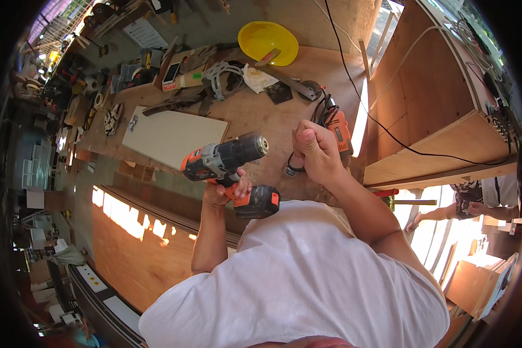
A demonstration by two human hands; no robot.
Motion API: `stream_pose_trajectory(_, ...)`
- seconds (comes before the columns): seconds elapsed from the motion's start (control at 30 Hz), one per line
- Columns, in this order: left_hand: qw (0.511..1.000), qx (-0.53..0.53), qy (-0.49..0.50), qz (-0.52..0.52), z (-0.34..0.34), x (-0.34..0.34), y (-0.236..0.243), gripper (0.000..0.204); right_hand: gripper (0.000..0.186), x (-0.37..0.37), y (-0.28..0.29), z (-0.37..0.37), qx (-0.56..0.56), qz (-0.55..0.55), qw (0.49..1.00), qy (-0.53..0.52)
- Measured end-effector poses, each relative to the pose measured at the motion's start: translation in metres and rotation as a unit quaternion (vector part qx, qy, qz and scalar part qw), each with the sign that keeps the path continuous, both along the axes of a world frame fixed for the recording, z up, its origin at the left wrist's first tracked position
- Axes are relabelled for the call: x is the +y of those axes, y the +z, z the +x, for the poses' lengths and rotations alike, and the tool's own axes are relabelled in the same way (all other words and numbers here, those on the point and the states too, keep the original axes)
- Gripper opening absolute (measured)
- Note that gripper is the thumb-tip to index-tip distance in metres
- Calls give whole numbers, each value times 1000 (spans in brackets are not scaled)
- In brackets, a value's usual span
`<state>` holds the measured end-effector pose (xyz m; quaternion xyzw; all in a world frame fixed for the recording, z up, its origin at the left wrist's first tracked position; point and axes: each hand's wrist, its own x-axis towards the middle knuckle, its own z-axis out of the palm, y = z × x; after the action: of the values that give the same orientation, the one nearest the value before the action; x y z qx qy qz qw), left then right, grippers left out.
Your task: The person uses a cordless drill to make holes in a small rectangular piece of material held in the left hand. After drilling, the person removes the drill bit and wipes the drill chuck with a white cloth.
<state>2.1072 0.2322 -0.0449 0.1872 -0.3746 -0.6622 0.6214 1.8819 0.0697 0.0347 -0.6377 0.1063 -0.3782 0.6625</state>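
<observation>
My left hand [233, 188] is wrapped round the grip of an orange, grey and black cordless drill [211, 159]. Its chuck points right and slightly up, and the black battery pack [258, 202] hangs at the base close to my shirt. No bit shows in the chuck. To its right, my right hand [317, 152] is raised over the bench in a closed fist. A small dark cylinder with a shiny end [294, 168] shows beside the fist's lower left; whether the fist holds it is hidden. Just beyond this hand lies an orange corded power tool [337, 129].
A pale board [177, 134] lies on the wooden workbench [267, 124]. Behind it are a yellow hard hat [268, 42], a grey head strap [219, 75] and a phone [171, 72]. A black cable [362, 101] hangs at the right, before a wooden cabinet [426, 93]. Someone's leg [438, 213] shows far right.
</observation>
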Motion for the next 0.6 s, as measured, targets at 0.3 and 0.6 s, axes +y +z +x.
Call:
stream_pose_trajectory(0.3,998,-36,51,12,-2,10,4,63,53,27,15,22,7,-134,984,-114)
stream_pose_trajectory(0.6,983,-73,156,58,-19,35,21,63,34,38,14,32,-11,-228,957,-180)
